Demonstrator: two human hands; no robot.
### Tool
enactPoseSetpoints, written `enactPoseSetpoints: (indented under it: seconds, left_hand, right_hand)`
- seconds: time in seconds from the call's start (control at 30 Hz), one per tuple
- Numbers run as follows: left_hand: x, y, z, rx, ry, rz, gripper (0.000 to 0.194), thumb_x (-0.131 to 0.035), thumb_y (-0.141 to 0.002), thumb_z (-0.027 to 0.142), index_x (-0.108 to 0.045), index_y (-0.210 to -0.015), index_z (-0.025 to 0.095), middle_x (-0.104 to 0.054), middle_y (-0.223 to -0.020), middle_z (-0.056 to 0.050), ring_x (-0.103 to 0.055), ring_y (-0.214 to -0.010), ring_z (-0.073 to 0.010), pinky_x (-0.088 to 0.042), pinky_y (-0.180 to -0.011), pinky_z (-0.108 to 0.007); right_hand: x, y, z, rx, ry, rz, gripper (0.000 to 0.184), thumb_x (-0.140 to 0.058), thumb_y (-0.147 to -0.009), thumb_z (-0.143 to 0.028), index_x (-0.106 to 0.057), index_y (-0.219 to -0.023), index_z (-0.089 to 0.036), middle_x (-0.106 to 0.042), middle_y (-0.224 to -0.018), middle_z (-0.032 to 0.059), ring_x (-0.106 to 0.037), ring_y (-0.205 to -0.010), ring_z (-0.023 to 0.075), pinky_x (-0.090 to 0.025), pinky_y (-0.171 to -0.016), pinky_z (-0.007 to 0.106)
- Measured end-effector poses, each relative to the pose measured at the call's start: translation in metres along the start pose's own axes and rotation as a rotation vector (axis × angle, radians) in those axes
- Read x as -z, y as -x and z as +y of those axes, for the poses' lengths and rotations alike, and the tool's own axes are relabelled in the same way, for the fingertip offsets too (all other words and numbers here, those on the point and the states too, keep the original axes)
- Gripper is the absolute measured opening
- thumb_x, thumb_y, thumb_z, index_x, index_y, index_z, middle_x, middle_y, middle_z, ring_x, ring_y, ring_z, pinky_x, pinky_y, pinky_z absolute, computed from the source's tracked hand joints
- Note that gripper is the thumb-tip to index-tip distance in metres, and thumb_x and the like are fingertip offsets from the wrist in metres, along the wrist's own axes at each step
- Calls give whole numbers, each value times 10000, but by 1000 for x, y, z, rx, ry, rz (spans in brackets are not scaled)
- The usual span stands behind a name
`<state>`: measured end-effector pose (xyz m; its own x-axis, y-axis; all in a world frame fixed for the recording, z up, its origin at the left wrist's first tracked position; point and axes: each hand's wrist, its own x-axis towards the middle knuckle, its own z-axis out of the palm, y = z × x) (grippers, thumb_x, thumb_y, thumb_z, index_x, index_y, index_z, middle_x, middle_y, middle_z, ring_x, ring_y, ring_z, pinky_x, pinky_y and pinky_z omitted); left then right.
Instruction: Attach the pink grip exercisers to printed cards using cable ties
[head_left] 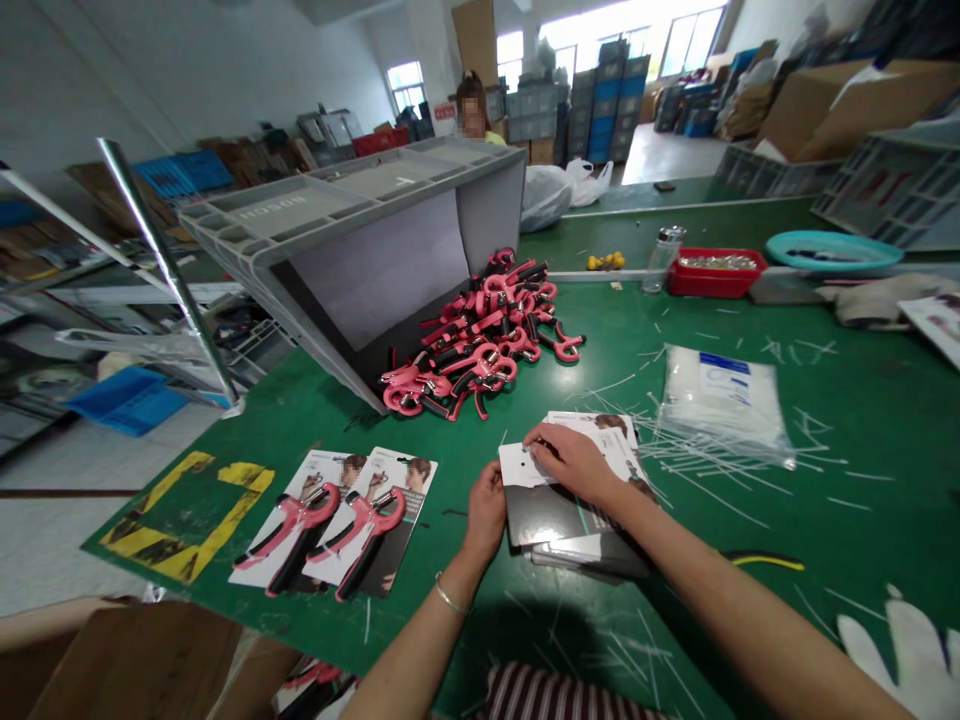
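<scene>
My left hand (486,511) grips the left edge of the top backing card (536,497), which lies on a stack of cards in front of me. My right hand (571,458) rests on the card's white upper part, fingertips pressing near its hanging hole. To the left, two finished cards (337,520) each carry a pink-and-black hand gripper. A heap of loose pink hand grippers (480,340) spills from a tipped grey crate (360,230) farther back.
A bag of white cable ties (724,400) lies at right, with loose ties scattered on the green table (825,480). A red tray (716,272), a jar, a teal basin (832,250) and grey crates stand at the back. A person stands far behind the crate.
</scene>
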<state>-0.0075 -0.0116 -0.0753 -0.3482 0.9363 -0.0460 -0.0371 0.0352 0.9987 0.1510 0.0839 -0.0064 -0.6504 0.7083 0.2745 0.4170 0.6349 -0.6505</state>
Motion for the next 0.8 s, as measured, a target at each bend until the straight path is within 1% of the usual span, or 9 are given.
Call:
enactPoseSetpoints:
  seconds: [0.07, 0.17, 0.3, 0.4, 0.5, 0.57, 0.63, 0.7, 0.8]
  left_hand:
    - [-5, -6, 1, 27, 41, 10, 303, -666, -761, 265, -685, -1041, 152, -729, -971, -60, -655, -838, -190, -497, -785, -288]
    - [-6, -11, 1, 40, 44, -26, 329, -698, -735, 267, -710, -1040, 145, -741, -982, -63, -666, -868, -207, -498, -813, -301]
    - [-4, -12, 0, 87, 160, -27, 341, -719, -734, 297, -701, -1037, 140, -742, -979, -62, -670, -911, -212, -494, -852, -316]
    - [-5, -12, 1, 124, 316, -27, 351, -756, -717, 306, -651, -1007, 139, -736, -976, -69, -678, -897, -200, -498, -849, -314]
    - [-3, -15, 4, 100, 399, -67, 432, -785, -707, 295, -564, -1055, 166, -725, -1017, -72, -682, -896, -186, -503, -829, -304]
    - [-1, -17, 6, 73, 368, -106, 464, -790, -708, 298, -533, -1075, 176, -719, -1034, -72, -680, -882, -179, -506, -796, -288]
    - [0, -19, 5, 53, 300, -130, 452, -786, -714, 293, -534, -1070, 174, -719, -1027, -68, -676, -864, -172, -502, -760, -266]
    - [1, -18, 4, 41, 253, -130, 426, -774, -728, 275, -544, -1072, 173, -718, -1021, -61, -672, -862, -166, -496, -745, -252]
    - [0, -14, 1, 39, 262, -119, 430, -762, -744, 255, -540, -1105, 181, -714, -1035, -58, -671, -899, -170, -501, -770, -259]
  right_hand:
    - [0, 0, 1, 28, -1, -3, 187, -479, -930, -159, -649, -991, -208, -681, -964, 31, -599, -924, 178, -431, -832, 288]
    - [-1, 1, 1, 71, 25, -17, 234, -455, -924, -113, -668, -963, -203, -676, -964, 34, -596, -943, 174, -432, -860, 287]
    - [-2, 2, -4, 128, 172, -8, 210, -480, -926, -146, -663, -1022, -184, -661, -978, 64, -586, -948, 196, -434, -865, 310]
    - [-3, 3, -8, 166, 254, -16, 163, -523, -922, -197, -654, -1018, -180, -648, -954, 69, -582, -927, 206, -436, -843, 319]
    - [-2, 4, -9, 182, 274, -26, 125, -569, -910, -232, -649, -995, -187, -643, -940, 60, -582, -910, 206, -435, -818, 315]
    - [-3, 4, -8, 178, 277, -24, 111, -582, -908, -240, -647, -983, -191, -641, -933, 56, -582, -905, 205, -434, -806, 311]
    - [-3, 3, -7, 166, 269, -21, 107, -571, -919, -234, -649, -979, -194, -643, -929, 53, -584, -903, 202, -433, -808, 309]
    - [-4, 3, -6, 154, 245, -18, 122, -546, -936, -225, -652, -990, -196, -649, -942, 53, -588, -917, 198, -434, -826, 310]
    - [-5, 2, -4, 136, 197, -10, 150, -518, -955, -217, -652, -1018, -195, -660, -971, 54, -593, -943, 192, -437, -849, 307]
